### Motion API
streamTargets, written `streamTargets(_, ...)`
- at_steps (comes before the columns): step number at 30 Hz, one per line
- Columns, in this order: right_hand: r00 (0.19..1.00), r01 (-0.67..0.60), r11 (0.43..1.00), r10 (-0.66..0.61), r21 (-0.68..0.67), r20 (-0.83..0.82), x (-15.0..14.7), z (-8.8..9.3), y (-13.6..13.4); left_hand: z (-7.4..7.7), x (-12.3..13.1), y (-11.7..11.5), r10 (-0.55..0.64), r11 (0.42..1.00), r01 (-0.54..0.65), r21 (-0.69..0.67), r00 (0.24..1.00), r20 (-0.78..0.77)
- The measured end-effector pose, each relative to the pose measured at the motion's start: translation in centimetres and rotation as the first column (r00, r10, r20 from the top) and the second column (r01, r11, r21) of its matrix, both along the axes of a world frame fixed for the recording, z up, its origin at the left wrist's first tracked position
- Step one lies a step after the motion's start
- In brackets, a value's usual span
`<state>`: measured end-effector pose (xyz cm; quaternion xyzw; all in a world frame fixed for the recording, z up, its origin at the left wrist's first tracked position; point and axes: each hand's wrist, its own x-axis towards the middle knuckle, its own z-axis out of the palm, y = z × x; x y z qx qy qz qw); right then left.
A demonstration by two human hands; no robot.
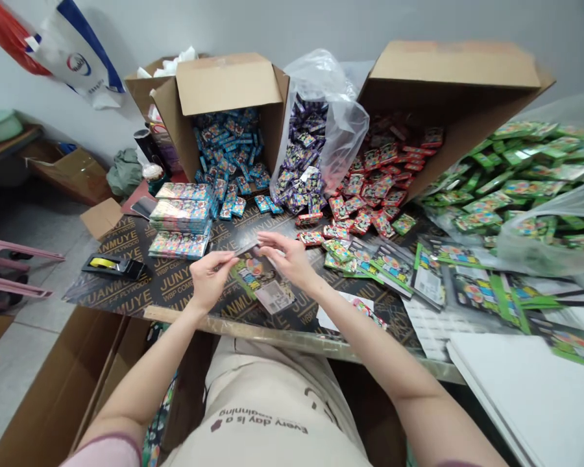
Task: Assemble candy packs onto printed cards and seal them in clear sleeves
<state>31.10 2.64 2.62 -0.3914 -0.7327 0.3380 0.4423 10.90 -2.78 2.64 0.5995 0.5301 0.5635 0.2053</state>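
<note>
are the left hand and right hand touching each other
Apart. The head view shows the left hand and right hand with a plain gap between their fingertips, part of the packet showing there.

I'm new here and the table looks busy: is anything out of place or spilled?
Mildly: red packs spread from the right cardboard box onto the table, and a green pack lies by their right edge, the odd colour there. No clear damage shows.
</note>
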Motion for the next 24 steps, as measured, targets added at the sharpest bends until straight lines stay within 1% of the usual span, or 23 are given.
streamTargets(1,0.994,-0.024,1.0,0.023,0.008,0.109,-0.4,-1.1,2.1,-1.4,-1.2,-0.2,0.087,0.994,-0.084,-0.068,0.996,0.033)
streamTargets(2,0.97,-0.007,0.999,-0.001,0.031,0.245,-0.7,-2.3,4.2,-2.9,-2.6,-0.6,0.149,0.976,-0.144,-0.163,0.989,0.018)
streamTargets(3,0.921,0.019,0.998,-0.039,0.057,0.388,-0.8,-3.5,6.4,-4.5,-3.9,-1.1,0.203,0.95,-0.203,-0.236,0.979,-0.024)
streamTargets(5,0.763,0.004,0.992,-0.083,0.123,0.641,-0.9,-5.4,10.8,-7.1,-6.1,-2.4,0.231,0.899,-0.273,-0.344,0.96,-0.158)
streamTargets(6,0.678,-0.025,0.989,-0.088,0.143,0.73,-0.8,-6.0,13.0,-7.9,-6.7,-3.0,0.239,0.886,-0.314,-0.342,0.94,-0.243)
streamTargets(7,0.601,-0.065,0.986,-0.085,0.155,0.795,-0.9,-6.3,15.1,-8.4,-6.9,-3.5,0.219,0.892,-0.329,-0.308,0.914,-0.342)
streamTargets(8,0.539,-0.104,0.981,-0.08,0.161,0.839,-0.9,-6.5,17.1,-8.6,-6.7,-3.8,0.16,0.914,-0.294,-0.278,0.894,-0.418)
streamTargets(9,0.489,-0.138,0.977,-0.074,0.161,0.869,-1.1,-6.5,19.0,-8.5,-6.0,-4.0,0.049,0.943,-0.199,-0.268,0.876,-0.479)
streamTargets(10,0.449,-0.162,0.975,-0.065,0.153,0.891,-1.3,-6.4,20.6,-8.3,-5.0,-4.0,-0.11,0.955,-0.057,-0.291,0.843,-0.527)
streamTargets(11,0.416,-0.176,0.975,-0.055,0.139,0.908,-1.7,-6.3,21.9,-8.0,-3.8,-3.8,-0.293,0.933,0.105,-0.344,0.779,-0.555)
streamTargets(12,0.388,-0.18,0.976,-0.044,0.122,0.921,-2.0,-6.3,22.8,-7.7,-2.4,-3.4,-0.461,0.876,0.252,-0.41,0.684,-0.565)
streamTargets(13,0.368,-0.179,0.978,-0.034,0.106,0.929,-2.4,-6.3,23.3,-7.5,-1.2,-3.0,-0.588,0.805,0.352,-0.478,0.582,-0.562)
streamTargets(14,0.355,-0.183,0.979,-0.022,0.092,0.934,-2.7,-6.5,23.4,-7.5,-0.1,-2.5,-0.667,0.744,0.403,-0.534,0.497,-0.554)
streamTargets(15,0.353,-0.198,0.977,-0.01,0.085,0.936,-2.9,-6.6,23.0,-7.5,0.8,-2.0,-0.711,0.703,0.419,-0.575,0.441,-0.548)
streamTargets(16,0.363,-0.223,0.971,0.001,0.085,0.932,-3.0,-6.8,22.2,-7.6,1.4,-1.5,-0.728,0.685,0.409,-0.604,0.413,-0.547)
streamTargets(18,0.427,-0.276,0.958,0.046,0.082,0.903,-2.6,-7.2,19.7,-7.9,1.7,-0.8,-0.719,0.693,0.365,-0.622,0.413,-0.558)
streamTargets(19,0.487,-0.282,0.957,0.084,0.066,0.869,-2.2,-7.3,18.3,-7.8,1.6,-0.6,-0.704,0.708,0.345,-0.617,0.426,-0.569)
streamTargets(20,0.572,-0.269,0.963,0.128,0.037,0.81,-1.5,-7.2,16.8,-7.6,1.4,-0.3,-0.681,0.728,0.325,-0.603,0.443,-0.583)
streamTargets(21,0.677,-0.246,0.969,0.181,-0.012,0.713,-0.7,-7.1,15.4,-7.3,1.0,-0.1,-0.651,0.754,0.302,-0.583,0.465,-0.6)
streamTargets(22,0.789,-0.231,0.969,0.238,-0.085,0.567,0.3,-6.8,14.0,-6.8,0.7,0.2,-0.616,0.781,0.278,-0.559,0.488,-0.619)
streamTargets(23,0.885,-0.234,0.957,0.282,-0.171,0.37,1.2,-6.5,12.7,-6.3,0.3,0.5,-0.579,0.808,0.256,-0.531,0.511,-0.635)
streamTargets(24,0.943,-0.259,0.932,0.301,-0.253,0.143,2.1,-6.1,11.5,-5.7,0.0,0.8,-0.542,0.833,0.235,-0.502,0.535,-0.648)
